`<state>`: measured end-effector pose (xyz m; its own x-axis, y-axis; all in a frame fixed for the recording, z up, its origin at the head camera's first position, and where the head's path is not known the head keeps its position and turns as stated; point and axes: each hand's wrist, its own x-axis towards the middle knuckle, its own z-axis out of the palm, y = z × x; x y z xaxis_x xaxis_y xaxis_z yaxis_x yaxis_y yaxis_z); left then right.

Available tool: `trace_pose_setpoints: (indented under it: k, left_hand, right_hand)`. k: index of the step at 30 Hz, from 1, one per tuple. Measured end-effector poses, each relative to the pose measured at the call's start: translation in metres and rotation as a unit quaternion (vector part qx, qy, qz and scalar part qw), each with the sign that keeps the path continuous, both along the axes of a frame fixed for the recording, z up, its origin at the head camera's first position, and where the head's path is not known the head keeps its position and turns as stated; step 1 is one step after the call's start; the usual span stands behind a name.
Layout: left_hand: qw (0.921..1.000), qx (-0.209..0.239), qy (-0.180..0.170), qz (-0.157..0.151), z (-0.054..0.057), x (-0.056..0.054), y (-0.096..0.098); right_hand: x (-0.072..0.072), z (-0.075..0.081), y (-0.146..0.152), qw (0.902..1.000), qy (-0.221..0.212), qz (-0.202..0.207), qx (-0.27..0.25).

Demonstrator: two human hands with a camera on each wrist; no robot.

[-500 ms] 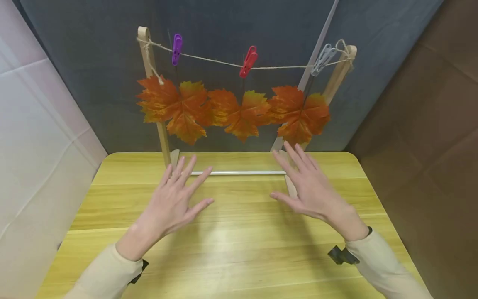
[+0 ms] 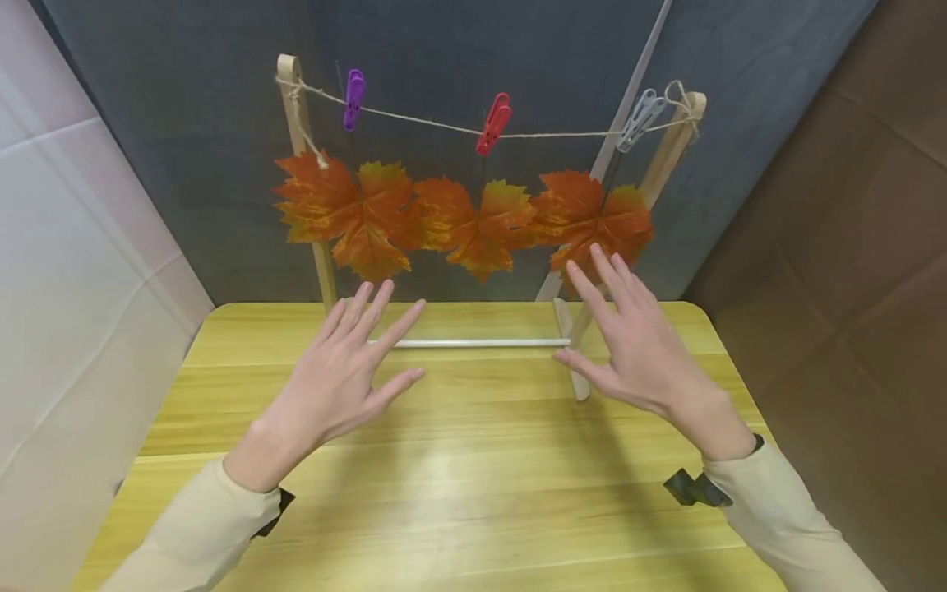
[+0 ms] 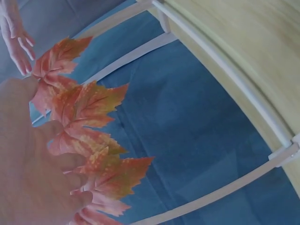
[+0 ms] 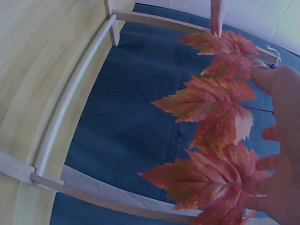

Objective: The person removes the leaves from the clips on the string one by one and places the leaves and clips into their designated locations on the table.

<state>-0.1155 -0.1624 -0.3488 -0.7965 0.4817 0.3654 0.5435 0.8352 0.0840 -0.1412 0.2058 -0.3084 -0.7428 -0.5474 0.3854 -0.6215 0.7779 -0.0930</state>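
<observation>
Three orange maple leaves hang in a row from a twine line [image 2: 414, 119]: a left leaf [image 2: 355, 214], a middle leaf [image 2: 477, 226] and a right leaf [image 2: 584, 210]. Above them a purple clothespin [image 2: 353, 100], a red clothespin [image 2: 493, 125] and a grey clothespin [image 2: 642, 120] clip the line. My left hand [image 2: 333, 378], fingers spread and holding nothing, is below the left leaf in the head view. My right hand [image 2: 644, 353] is likewise spread and holds nothing; its fingertips overlap the lower edge of the right leaf in that view.
The line is tied between a left wooden post [image 2: 296, 107] and a right wooden post [image 2: 669, 152]. A white rod [image 2: 473, 343] joins the posts low down, above the wooden table [image 2: 459, 460]. Dark cloth [image 2: 459, 49] covers the back.
Both hands have moved up and forward in the head view, the right one also further right. The leaves and clothespins hang almost as before.
</observation>
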Motion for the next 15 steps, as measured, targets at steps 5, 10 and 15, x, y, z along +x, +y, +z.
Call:
trace_pose_setpoints:
  k: [5, 10, 15]
  left_hand:
    - [1.0, 0.0, -0.002, -0.004, 0.006, -0.005, 0.005]
    - [0.9999, -0.007, 0.005, -0.01, 0.013, -0.01, 0.012]
    - [0.9998, -0.014, -0.001, -0.011, 0.021, -0.014, 0.02]
  right_hand:
    - [-0.004, 0.006, 0.003, 0.9988, 0.044, 0.005, -0.021]
    - [-0.005, 0.012, 0.007, 0.9984, 0.052, -0.006, -0.021]
    - [-0.005, 0.019, 0.011, 0.9986, 0.042, -0.028, -0.013]
